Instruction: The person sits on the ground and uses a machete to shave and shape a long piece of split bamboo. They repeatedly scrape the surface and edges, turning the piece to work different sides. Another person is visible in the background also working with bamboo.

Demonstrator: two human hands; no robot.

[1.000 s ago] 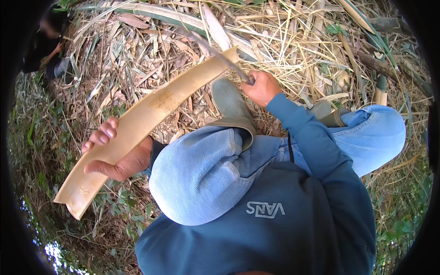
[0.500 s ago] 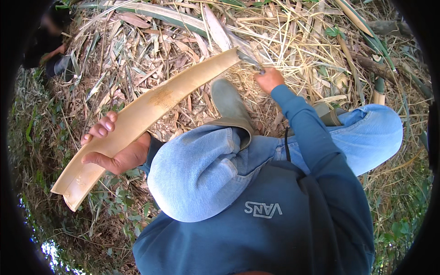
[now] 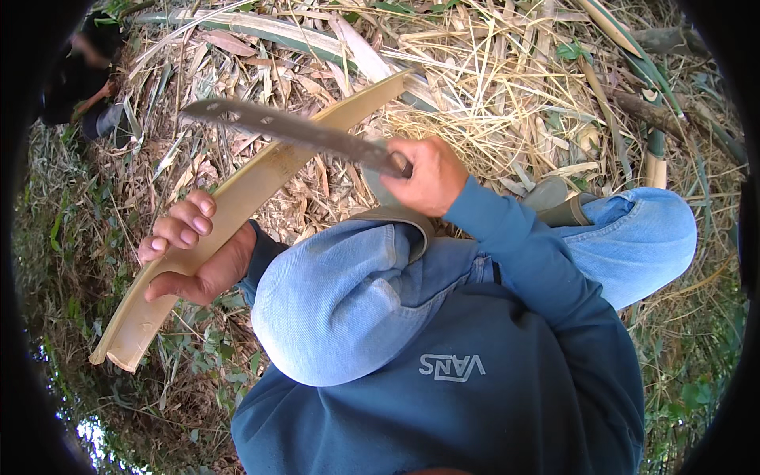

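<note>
A long split piece of pale bamboo (image 3: 252,190), hollowed like a trough, slants from lower left up to the top middle. My left hand (image 3: 207,273) grips it near its lower end, with the fingers over the far edge and the thumb on the near side. In my right hand (image 3: 431,176) is the handle of a dark machete (image 3: 293,129) with holes near its tip. The blade points left and passes above the bamboo's upper half, hiding part of it. Whether blade and bamboo touch, I cannot tell.
My bent knees in jeans (image 3: 324,309) and a rubber boot (image 3: 554,194) are below my hands. Dry leaves and bamboo shavings (image 3: 491,87) cover the ground. Cut green bamboo strips (image 3: 277,30) lie beyond. Another person (image 3: 83,79) in dark clothes is at far left.
The machete has swung from beyond the bamboo's far end back over its middle, and my right hand has come nearer and left. The bamboo has rolled slightly in my left hand.
</note>
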